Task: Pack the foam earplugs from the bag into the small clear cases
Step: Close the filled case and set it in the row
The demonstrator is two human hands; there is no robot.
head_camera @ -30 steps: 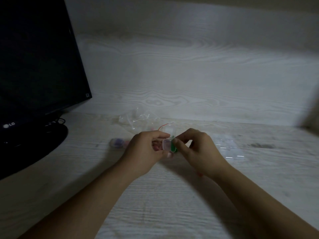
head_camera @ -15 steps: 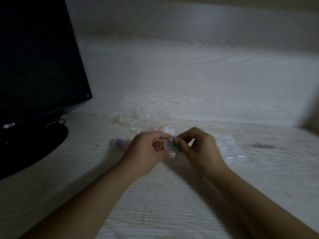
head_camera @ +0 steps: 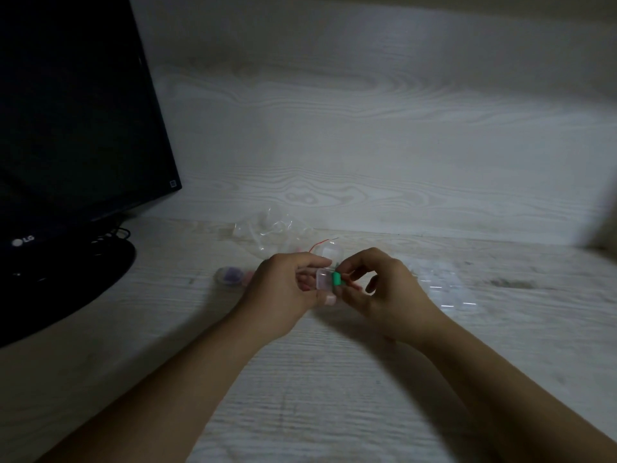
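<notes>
Your left hand (head_camera: pixel 283 295) holds a small clear case (head_camera: pixel 324 279) above the desk (head_camera: pixel 334 379), fingers curled round it. Your right hand (head_camera: pixel 384 295) pinches a green earplug (head_camera: pixel 336 280) at its opening.

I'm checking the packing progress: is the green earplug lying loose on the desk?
No, the green earplug is off the desk, pinched by the right hand at the small clear case that the left hand holds.

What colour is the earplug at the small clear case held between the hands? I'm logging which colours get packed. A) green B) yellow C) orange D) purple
A: the earplug pinched by the right hand at the small clear case, which the left hand holds, is green.
</notes>
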